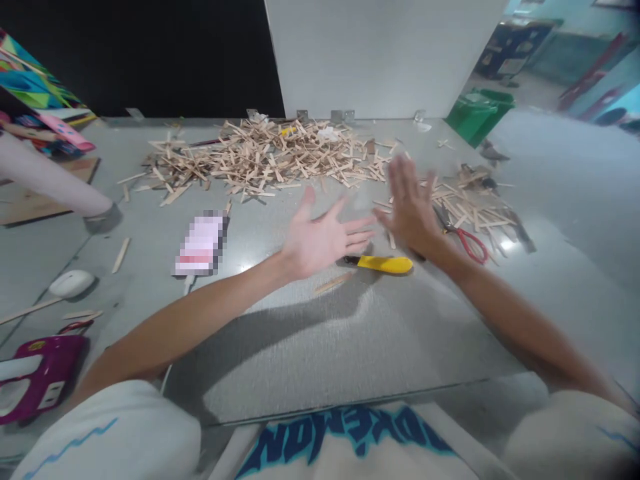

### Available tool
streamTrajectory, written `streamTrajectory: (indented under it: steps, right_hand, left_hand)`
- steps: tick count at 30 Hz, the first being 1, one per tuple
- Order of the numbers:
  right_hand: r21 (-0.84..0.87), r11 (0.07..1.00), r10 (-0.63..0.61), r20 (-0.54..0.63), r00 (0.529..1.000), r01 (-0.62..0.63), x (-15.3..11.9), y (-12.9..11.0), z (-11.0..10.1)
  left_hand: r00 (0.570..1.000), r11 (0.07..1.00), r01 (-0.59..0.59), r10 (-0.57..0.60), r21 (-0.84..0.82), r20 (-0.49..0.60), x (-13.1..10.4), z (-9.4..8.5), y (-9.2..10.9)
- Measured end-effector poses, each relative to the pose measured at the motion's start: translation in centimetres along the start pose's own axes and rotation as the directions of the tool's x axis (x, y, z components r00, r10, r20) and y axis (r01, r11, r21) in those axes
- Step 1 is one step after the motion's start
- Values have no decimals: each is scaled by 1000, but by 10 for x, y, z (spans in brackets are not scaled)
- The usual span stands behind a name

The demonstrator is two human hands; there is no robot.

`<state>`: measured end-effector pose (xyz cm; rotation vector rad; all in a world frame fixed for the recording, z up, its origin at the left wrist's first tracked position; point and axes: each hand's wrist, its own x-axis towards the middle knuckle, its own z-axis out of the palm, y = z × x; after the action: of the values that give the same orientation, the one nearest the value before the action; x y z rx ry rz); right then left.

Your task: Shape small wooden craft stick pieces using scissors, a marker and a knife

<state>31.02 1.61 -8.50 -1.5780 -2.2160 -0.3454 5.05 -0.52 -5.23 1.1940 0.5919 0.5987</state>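
My left hand is palm up with its fingers spread, holding nothing. Just right of it, my right hand is raised with fingers stretched out, somewhat blurred by motion, and it holds nothing either. Below both hands a yellow-handled tool lies on the grey floor, its dark end partly under my left fingertips; I cannot tell what kind it is. A thin wooden strip rests near it. Red-handled pliers lie beyond my right wrist, beside a small pile of wooden sticks.
A large heap of wooden sticks lies along the black and white panels. A phone on a white cable sits left of my hands. Farther left are a white mouse-shaped object, a purple device and a pale cylindrical leg. A green bin stands behind.
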Motion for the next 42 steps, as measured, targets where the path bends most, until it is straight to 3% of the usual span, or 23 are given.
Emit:
streamTrajectory:
  steps: [2, 4, 5, 7, 9, 11, 13, 17, 19, 21, 23, 25, 27, 30, 34, 37, 39, 42]
  right_hand:
    - [-45, 972, 229, -24, 973, -230, -7, 35, -1]
    - [-32, 963, 271, 44, 962, -269, -21, 52, -3]
    - [-3, 968, 251, 61, 966, -251, -29, 54, -5]
    - [80, 983, 157, 74, 985, -163, -44, 48, -9]
    - [169, 984, 34, 100, 994, -51, -54, 33, -13]
    - [249, 968, -84, 164, 983, 41, -60, 16, -17]
    - [306, 946, -188, 230, 955, 112, -63, 1, -20]
    - [307, 927, -311, 312, 897, 215, -68, -21, -25]
    - [268, 936, -314, 338, 887, 229, -71, -28, -24]
    - [246, 945, -292, 332, 897, 216, -74, -32, -23]
    - [261, 951, -240, 291, 926, 164, -77, -34, -21]
    - [308, 949, -144, 226, 963, 69, -80, -35, -21]
    - [368, 930, -53, 175, 983, -15, -82, -37, -23]
    - [407, 911, -11, 165, 986, -58, -84, -39, -30]
    - [396, 917, -58, 229, 972, -38, -87, -43, -34]
    - [368, 930, -88, 254, 963, -12, -88, -44, -33]
    - [341, 940, -98, 250, 963, 7, -88, -44, -32]
    - [286, 957, -115, 248, 962, 41, -87, -42, -32]
  left_hand:
    - [996, 994, -84, 87, 67, -32, -13, -20, 0]
    - [976, 940, -90, 149, 328, -160, -25, -34, -8]
    - [963, 858, -73, 193, 508, -188, -32, -38, -14]
    - [954, 592, -35, 260, 805, -150, -43, -40, -27]
    - [968, 342, -22, 243, 939, -66, -53, -37, -40]
    - [982, 206, -30, 189, 978, -10, -61, -34, -49]
    - [986, 150, -54, 167, 987, 28, -66, -31, -56]
    - [980, 181, -120, 178, 976, 88, -72, -29, -65]
    - [982, 245, -82, 184, 966, 37, -74, -29, -65]
    - [984, 382, 27, 153, 924, -92, -76, -28, -60]
    - [982, 596, 123, 44, 794, -186, -78, -26, -49]
    - [985, 786, 148, -67, 600, -156, -80, -22, -36]
    - [986, 883, 146, -95, 447, -135, -83, -17, -23]
    - [989, 933, 120, -82, 339, -123, -86, -12, -13]
    - [993, 933, 77, -39, 351, -115, -88, -10, -14]
    - [991, 858, -5, 72, 513, -111, -90, -9, -18]
    - [969, 699, -109, 234, 707, -82, -91, -10, -21]
    - [864, 312, -274, 496, 909, 90, -94, -16, -25]
